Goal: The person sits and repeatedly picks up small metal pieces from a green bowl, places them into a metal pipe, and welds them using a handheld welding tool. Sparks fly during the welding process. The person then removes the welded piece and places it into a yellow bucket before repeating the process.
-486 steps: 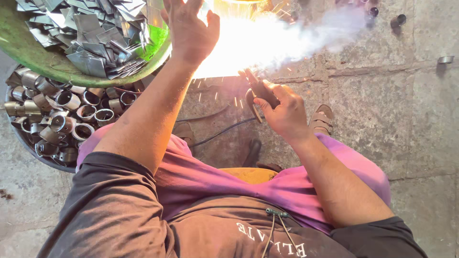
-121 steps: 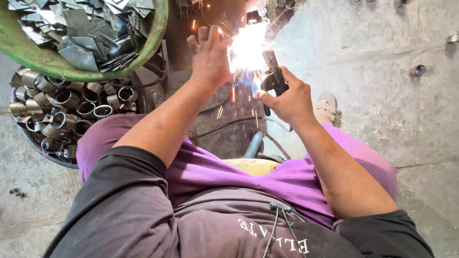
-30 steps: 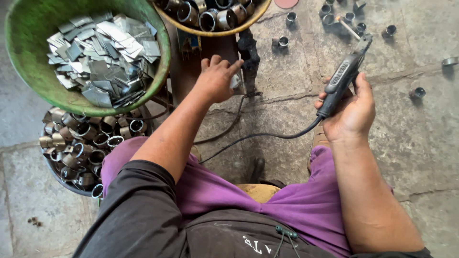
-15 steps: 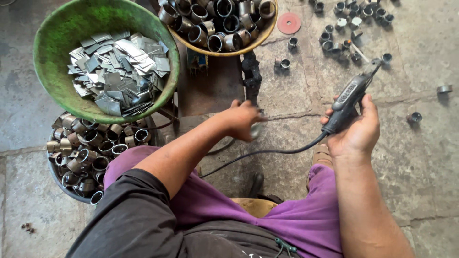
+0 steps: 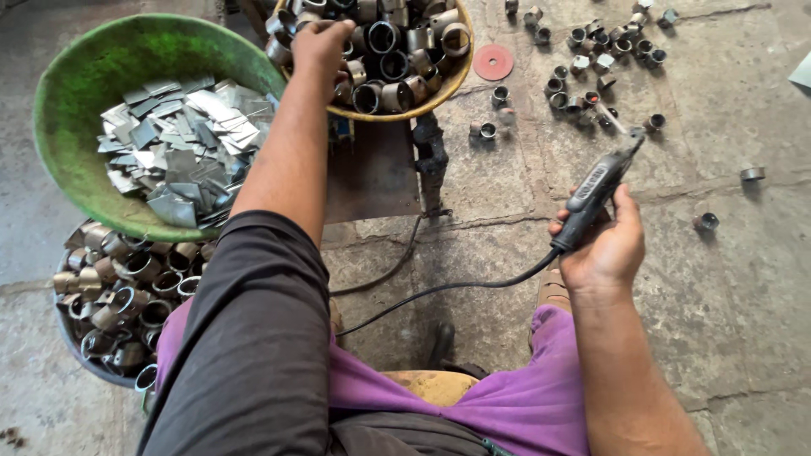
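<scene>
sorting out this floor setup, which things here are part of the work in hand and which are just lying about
In hand:
left hand reaching into the yellow basin of metal rings
right hand holding the corded black tool

Lying about:
green bowl of flat metal pieces
lower tub of rings
red disc
loose rings on the floor

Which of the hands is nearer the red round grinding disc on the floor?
Left. The left hand rests in the yellow bowl of metal rings beside the disc; the right hand is farther, holding the black tool.

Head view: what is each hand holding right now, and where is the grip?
The right hand grips the black corded tool around its rear body, near the cord. The left hand reaches into the basket of metal rings; whether it holds one cannot be told.
</scene>
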